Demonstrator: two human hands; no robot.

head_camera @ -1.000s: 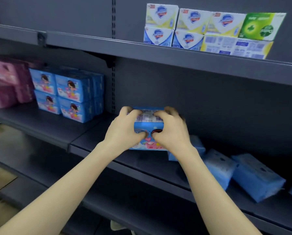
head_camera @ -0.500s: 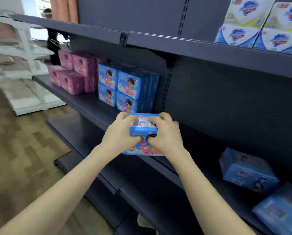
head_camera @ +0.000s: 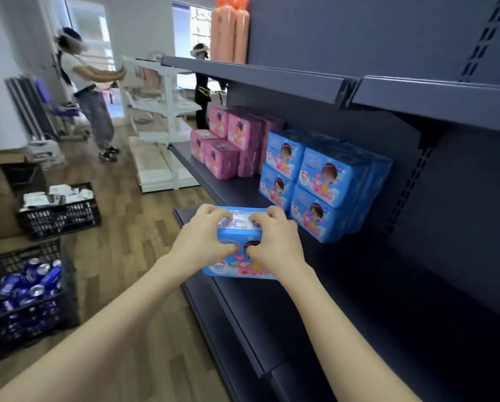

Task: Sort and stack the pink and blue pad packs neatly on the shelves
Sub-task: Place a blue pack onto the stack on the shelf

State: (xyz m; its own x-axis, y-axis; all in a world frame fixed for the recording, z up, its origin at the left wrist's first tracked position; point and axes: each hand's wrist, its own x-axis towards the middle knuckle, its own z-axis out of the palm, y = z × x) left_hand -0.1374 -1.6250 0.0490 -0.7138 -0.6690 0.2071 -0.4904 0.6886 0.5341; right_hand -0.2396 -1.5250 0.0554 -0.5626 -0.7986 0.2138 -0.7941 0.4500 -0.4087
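- While you have swung left along the shelving, your hold has stayed the same. Your left hand (head_camera: 203, 246) and right hand (head_camera: 276, 245) both clasp the blue pad pack (head_camera: 238, 235), thumbs pressed on its printed face and fingers curled over its top edge.
- What has changed is where that pack is. A second ago it was over the right-hand part of the shelf, beside loose blue packs lying askew. Those packs are now out of view.
- You now hold the pack in the air over the left front corner of the nearer shelf board (head_camera: 359, 285), close to the seam with the farther shelf board (head_camera: 234, 191).
- That puts it just in front and to the left of the blue stack (head_camera: 315, 184), which is two packs high and reaches back toward the rear panel. The pack is apart from the stack and not yet resting on anything.
- Further along, toward the far left end of that board, the pink stack (head_camera: 231, 140) has come into view. It touches the blue one or very nearly; I cannot tell which.
- For the task, this reads as the carry nearly done, since the colour you hold matches the stack beside it.
- What remains is probably to set the pack down against that stack, face outward and edges flush.
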